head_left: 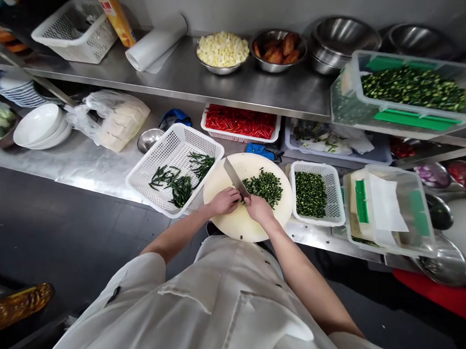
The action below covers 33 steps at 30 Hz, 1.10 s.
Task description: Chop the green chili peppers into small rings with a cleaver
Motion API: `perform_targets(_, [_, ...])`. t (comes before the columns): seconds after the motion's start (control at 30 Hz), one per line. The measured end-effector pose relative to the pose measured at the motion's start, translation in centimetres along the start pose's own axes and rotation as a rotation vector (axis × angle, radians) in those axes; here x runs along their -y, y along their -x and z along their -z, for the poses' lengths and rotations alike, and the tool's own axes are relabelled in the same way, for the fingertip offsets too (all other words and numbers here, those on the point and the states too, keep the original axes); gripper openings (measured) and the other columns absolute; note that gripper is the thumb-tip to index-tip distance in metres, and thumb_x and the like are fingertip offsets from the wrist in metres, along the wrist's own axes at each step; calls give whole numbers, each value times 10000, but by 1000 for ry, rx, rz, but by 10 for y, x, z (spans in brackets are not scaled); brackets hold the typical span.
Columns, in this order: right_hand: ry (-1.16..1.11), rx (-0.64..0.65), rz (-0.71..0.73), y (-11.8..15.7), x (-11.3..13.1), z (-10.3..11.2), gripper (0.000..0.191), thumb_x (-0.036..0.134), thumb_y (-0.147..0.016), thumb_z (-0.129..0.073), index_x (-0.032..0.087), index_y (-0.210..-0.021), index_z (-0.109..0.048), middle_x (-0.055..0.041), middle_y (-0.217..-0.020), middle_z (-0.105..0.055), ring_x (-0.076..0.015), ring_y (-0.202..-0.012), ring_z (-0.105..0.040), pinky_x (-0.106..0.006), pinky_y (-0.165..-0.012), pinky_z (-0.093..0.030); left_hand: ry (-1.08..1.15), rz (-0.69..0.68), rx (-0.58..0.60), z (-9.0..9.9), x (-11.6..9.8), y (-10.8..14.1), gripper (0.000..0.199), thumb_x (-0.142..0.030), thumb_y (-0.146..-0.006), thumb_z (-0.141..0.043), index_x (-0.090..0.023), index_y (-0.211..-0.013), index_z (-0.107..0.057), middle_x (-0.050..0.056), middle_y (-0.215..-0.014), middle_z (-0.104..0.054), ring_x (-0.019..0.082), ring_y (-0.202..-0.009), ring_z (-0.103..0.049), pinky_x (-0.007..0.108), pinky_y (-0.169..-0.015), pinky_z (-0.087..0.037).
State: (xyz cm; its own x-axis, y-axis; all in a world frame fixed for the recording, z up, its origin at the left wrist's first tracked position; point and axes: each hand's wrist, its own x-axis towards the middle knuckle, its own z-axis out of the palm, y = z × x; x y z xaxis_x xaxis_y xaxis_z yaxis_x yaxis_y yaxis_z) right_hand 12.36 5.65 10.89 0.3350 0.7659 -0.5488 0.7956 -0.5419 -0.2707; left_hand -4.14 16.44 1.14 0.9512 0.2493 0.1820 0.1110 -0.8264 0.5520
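A round white cutting board (236, 228) lies at the counter's front edge. On it, my right hand (259, 208) is closed round the handle of a knife (235, 177), its blade pointing up and left. Close beside the blade, on its left, my left hand (225, 200) rests with fingers curled; what lies under them is mostly hidden. Chopped green peppers (268, 188) are heaped right of the knife. Whole green peppers (181, 189) lie in a white basket (138, 176) to the left. A smaller white basket (334, 194) to the right holds chopped green pieces.
Red peppers (240, 122) fill a tray behind the board. Clear bins (412, 211) stand at right. Above, a steel shelf (172, 83) carries bowls, a paper roll (156, 42) and a large tub (411, 113). White bowls (40, 125) and a bag (121, 121) sit at left.
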Motion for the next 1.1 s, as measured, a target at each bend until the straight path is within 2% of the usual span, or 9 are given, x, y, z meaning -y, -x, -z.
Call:
perform_targets(0.27, [-35, -20, -25, 2, 10, -8, 406, 390, -1137, -415, 171, -1274, -728, -176, -1245, -776, -275, -1147, -726, -314, -919, -475, -22, 57, -37, 4, 0, 9, 149, -269, -1020, -533, -219, -1109, -642, 110, -1145, -669, 270, -1119, -596, 432, -1021, -500])
perform_targets(0.63, [-42, 1, 2, -1, 13, -16, 418, 370, -1143, -391, 148, -1267, -724, -188, -1243, -771, -284, -1150, -723, -324, -920, -472, -97, 65, 21, 4, -9, 21, 186, -277, -1037, -515, -217, -1137, -660, 122, -1159, -666, 277, -1108, -595, 440, -989, -494])
perform_targets(0.87, [-24, 37, 52, 14, 9, -23, 411, 345, -1152, -369, 149, -1255, -715, -170, -1229, -775, -264, -1130, -725, -308, -901, -464, -148, 122, 11, 0, -15, 33, 179, -275, -1044, -510, -207, -1123, -655, 112, -1112, -669, 268, -1075, -592, 434, -969, -485])
perform_targets(1.1, [27, 78, 83, 26, 4, -25, 426, 366, -1158, -342, 166, -1277, -700, -168, -1239, -765, -282, -1158, -713, -326, -913, -467, -179, 193, 24, 5, -26, 42, 186, -267, -1031, -516, -203, -1124, -663, 115, -1069, -672, 277, -1025, -584, 442, -938, -479])
